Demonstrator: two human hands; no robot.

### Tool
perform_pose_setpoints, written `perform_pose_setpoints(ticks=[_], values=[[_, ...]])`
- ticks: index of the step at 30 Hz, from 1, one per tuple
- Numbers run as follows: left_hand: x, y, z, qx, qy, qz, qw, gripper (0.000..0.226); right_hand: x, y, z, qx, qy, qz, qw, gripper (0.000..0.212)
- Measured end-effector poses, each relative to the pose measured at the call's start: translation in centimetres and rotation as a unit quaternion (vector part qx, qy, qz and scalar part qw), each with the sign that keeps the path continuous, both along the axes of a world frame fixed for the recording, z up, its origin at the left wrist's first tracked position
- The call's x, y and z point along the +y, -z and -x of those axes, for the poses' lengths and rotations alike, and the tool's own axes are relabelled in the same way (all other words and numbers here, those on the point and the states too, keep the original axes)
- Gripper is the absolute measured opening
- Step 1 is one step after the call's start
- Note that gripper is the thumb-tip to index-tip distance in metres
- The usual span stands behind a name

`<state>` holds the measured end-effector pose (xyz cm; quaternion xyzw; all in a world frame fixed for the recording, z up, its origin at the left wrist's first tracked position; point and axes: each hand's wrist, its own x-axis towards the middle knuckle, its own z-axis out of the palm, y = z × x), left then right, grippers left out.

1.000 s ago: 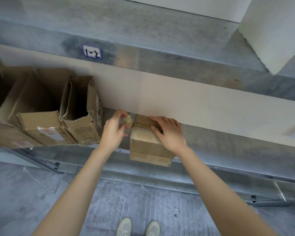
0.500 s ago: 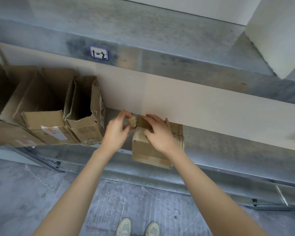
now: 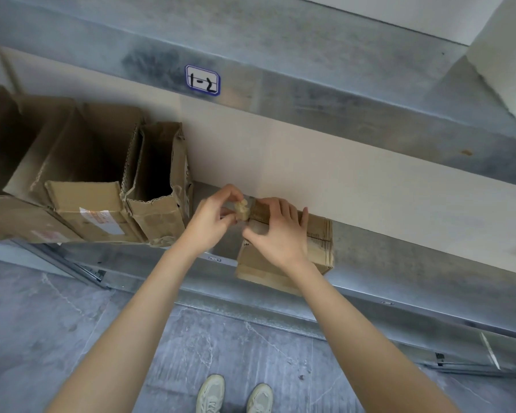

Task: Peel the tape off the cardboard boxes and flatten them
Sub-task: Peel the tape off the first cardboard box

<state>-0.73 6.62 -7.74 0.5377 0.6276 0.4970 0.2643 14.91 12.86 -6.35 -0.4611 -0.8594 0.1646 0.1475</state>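
We are working on a small brown cardboard box (image 3: 283,263), which sits near the front lip of a grey metal shelf (image 3: 399,263), just right of centre in our view. At its upper left corner a crumpled wad of beige tape (image 3: 241,210) stands off the cardboard, and our left hand (image 3: 212,219) pinches that wad between thumb and fingertips, closed tight on it. We judge the tape is bunched up so that it gives a firmer hold than a thin strip would. Whether its far end is fixed to the box or already free, we cannot tell. Our right hand (image 3: 276,234) lies spread across the top of the box, fingers fairly straight and pressing down. This is most likely to keep the light box from sliding or lifting as the tape is pulled leftward. The box keeps its full shape, so the flattening is not yet done. Well to the left on the same shelf, several open brown cardboard boxes (image 3: 158,186) lie on their sides with their mouths toward us, apart from our hands. Above, a white label (image 3: 203,80) marked "1-2" is stuck on the metal beam. Below, our pale shoes (image 3: 234,394) stand on the grey stone floor (image 3: 42,323).
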Motion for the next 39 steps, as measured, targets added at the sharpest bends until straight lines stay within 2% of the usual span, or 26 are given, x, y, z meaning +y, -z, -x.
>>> perform_pose_setpoints(ticks=[10,16,21,24,27,39], values=[[0.9,0.6,0.4,0.069,0.034,0.005,0.997,0.04,0.0,0.0,0.5,-0.019,-0.002,0.006,1.0,0.058],[-0.1,0.8,0.1,0.009,-0.012,-0.004,1.0,0.036,-0.1,-0.1,0.8,-0.012,0.034,-0.009,0.999,0.055],[0.1,0.4,0.0,0.057,0.003,-0.01,0.998,0.035,-0.1,0.2,0.9,-0.003,0.038,-0.013,0.999,0.059],[0.5,0.2,-0.4,0.099,0.004,-0.022,0.995,0.032,0.0,0.3,0.8,-0.008,0.029,-0.007,1.0,0.053],[0.8,0.3,-0.6,0.098,0.006,-0.018,0.995,0.031,0.0,0.1,0.9,-0.015,0.022,0.002,1.0,0.052],[1.3,1.2,-1.3,0.077,-0.088,0.006,0.993,0.032,0.0,0.1,0.7,-0.018,0.01,-0.001,1.0,0.051]])
